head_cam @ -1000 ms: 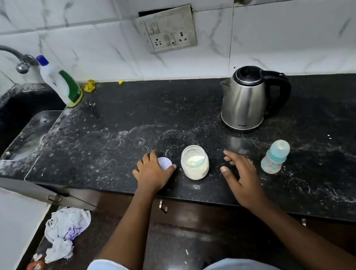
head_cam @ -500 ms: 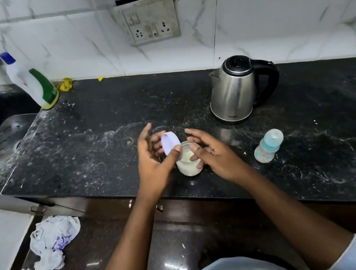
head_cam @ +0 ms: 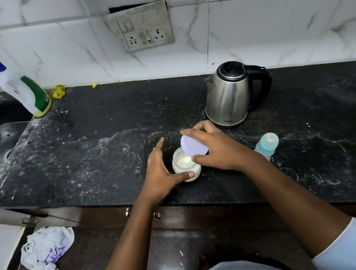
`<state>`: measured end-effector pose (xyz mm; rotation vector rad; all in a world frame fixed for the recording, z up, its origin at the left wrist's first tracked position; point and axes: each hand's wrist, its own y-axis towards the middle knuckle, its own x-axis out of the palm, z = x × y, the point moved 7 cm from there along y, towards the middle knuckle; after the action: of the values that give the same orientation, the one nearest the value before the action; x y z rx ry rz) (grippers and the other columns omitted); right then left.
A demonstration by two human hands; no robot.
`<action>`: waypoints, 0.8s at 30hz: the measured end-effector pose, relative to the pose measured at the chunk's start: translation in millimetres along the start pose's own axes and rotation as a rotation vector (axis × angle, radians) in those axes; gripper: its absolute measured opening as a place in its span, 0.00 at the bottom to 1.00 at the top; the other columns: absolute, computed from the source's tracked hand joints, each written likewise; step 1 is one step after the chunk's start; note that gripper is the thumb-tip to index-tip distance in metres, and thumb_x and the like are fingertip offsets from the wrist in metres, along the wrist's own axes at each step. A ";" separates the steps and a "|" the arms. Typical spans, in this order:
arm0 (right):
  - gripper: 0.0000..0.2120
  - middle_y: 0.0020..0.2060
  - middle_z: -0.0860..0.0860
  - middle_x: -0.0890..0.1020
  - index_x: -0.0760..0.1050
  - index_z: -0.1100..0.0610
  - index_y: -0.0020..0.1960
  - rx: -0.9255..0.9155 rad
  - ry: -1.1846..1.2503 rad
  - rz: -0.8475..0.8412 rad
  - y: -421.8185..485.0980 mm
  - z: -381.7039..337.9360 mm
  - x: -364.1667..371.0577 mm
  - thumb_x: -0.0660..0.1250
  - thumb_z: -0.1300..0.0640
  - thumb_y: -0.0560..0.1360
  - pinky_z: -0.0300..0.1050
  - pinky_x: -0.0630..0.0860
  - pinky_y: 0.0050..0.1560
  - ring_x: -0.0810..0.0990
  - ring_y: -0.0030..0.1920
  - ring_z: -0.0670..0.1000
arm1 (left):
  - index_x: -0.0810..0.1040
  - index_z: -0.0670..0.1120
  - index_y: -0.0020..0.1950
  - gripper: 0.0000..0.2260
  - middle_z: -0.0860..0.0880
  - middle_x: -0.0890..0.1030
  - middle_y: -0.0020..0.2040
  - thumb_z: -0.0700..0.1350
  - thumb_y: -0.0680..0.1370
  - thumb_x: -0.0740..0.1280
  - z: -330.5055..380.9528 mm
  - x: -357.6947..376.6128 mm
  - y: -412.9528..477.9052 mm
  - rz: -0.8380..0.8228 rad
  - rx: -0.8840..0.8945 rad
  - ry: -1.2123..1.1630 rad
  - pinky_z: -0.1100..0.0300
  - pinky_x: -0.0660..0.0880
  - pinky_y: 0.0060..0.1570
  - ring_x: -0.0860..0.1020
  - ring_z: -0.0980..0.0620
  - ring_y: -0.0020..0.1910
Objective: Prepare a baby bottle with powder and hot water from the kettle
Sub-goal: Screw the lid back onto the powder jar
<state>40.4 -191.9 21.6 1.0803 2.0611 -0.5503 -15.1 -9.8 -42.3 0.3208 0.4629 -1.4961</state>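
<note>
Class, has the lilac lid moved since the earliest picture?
Yes. The lid went from the counter left of the powder jar to above its right rim, in the right hand.

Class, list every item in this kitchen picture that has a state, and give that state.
jar: open, pale powder inside, gripped by the left hand.
lid: off, tilted above the jar, held by the right hand.
kettle: upright, top closed, untouched.
baby bottle: cap on, untouched.
cleaner bottle: blue cap on.
</note>
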 end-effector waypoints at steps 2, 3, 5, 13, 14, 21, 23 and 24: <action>0.37 0.73 0.47 0.63 0.62 0.36 0.80 -0.008 -0.141 -0.106 6.2 -2.0 11.1 0.71 0.51 0.75 0.47 0.65 0.60 0.67 0.71 0.54 | 0.59 0.50 0.84 0.56 0.49 0.66 0.81 0.53 0.63 0.88 -15.2 9.1 3.4 0.000 -0.040 0.023 0.46 0.64 0.80 0.63 0.51 0.80; 0.37 0.74 0.47 0.63 0.61 0.36 0.80 -0.013 -0.193 -0.149 9.5 -3.6 16.5 0.70 0.52 0.75 0.47 0.66 0.59 0.67 0.71 0.54 | 0.63 0.50 0.83 0.54 0.50 0.70 0.79 0.51 0.63 0.88 -19.2 14.5 5.1 -0.012 -0.038 -0.023 0.49 0.67 0.77 0.67 0.52 0.78; 0.37 0.75 0.47 0.64 0.61 0.37 0.80 -0.020 -0.259 -0.229 15.3 -7.6 25.2 0.70 0.54 0.75 0.50 0.71 0.63 0.68 0.70 0.55 | 0.71 0.55 0.75 0.45 0.57 0.79 0.70 0.48 0.62 0.88 -23.1 23.0 8.1 -0.019 -0.022 -0.120 0.63 0.74 0.67 0.76 0.60 0.69; 0.39 0.71 0.50 0.69 0.68 0.40 0.79 -0.052 -0.343 -0.347 27.4 -19.9 39.5 0.74 0.63 0.73 0.53 0.74 0.65 0.69 0.67 0.56 | 0.79 0.50 0.67 0.35 0.54 0.87 0.59 0.34 0.64 0.86 -36.5 36.8 12.1 0.013 -0.065 -0.357 0.66 0.79 0.55 0.84 0.58 0.58; 0.39 0.71 0.50 0.69 0.68 0.40 0.78 -0.059 -0.358 -0.356 28.2 -21.0 40.8 0.74 0.63 0.73 0.52 0.74 0.65 0.70 0.67 0.56 | 0.78 0.51 0.67 0.35 0.55 0.87 0.59 0.34 0.64 0.86 -37.9 37.3 12.0 0.017 -0.072 -0.371 0.67 0.79 0.54 0.84 0.59 0.57; 0.37 0.66 0.52 0.72 0.69 0.41 0.78 -0.045 -0.405 -0.387 35.2 -21.1 43.2 0.75 0.60 0.72 0.54 0.75 0.64 0.72 0.65 0.57 | 0.78 0.51 0.68 0.37 0.56 0.86 0.61 0.35 0.63 0.87 -43.2 38.0 12.5 0.029 -0.087 -0.396 0.67 0.79 0.55 0.84 0.59 0.59; 0.36 0.63 0.53 0.73 0.70 0.40 0.76 -0.026 -0.428 -0.371 39.1 -20.3 43.7 0.76 0.57 0.72 0.53 0.77 0.59 0.75 0.63 0.57 | 0.77 0.50 0.70 0.38 0.55 0.86 0.62 0.35 0.63 0.87 -44.3 37.5 13.2 0.029 -0.086 -0.393 0.66 0.79 0.56 0.84 0.56 0.61; 0.35 0.61 0.53 0.73 0.70 0.40 0.76 -0.014 -0.443 -0.358 41.3 -19.8 43.7 0.77 0.54 0.72 0.51 0.77 0.55 0.76 0.61 0.57 | 0.78 0.50 0.70 0.38 0.55 0.86 0.62 0.36 0.63 0.87 -44.8 37.6 13.4 0.029 -0.085 -0.394 0.66 0.79 0.56 0.84 0.56 0.61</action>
<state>50.1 -133.5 -0.7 0.5158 1.8572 -0.8647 -5.6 -20.5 -100.6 -0.0363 0.2048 -1.4627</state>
